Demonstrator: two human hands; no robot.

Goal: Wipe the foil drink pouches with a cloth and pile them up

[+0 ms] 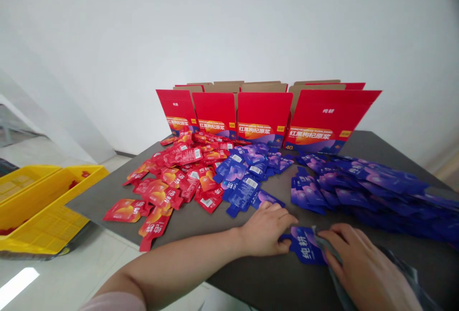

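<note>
Near the front of the dark table, a blue spouted pouch (304,249) lies between my hands. My left hand (268,229) pinches its narrow spout end with thumb and fingers. At the pouch's other end, my right hand (358,258) grips a grey cloth (335,268), which covers part of that end and trails toward the table edge. Just beyond my left hand is a loose pile of blue pouches (244,189). Layered rows of more blue pouches (358,186) spread to the right. A heap of red pouches (168,182) lies to the left.
Several open red cardboard boxes (265,110) stand in a row at the back of the table (229,234), before a white wall (229,24). Yellow crates (53,210) with some red items inside sit lower, left of the table's edge.
</note>
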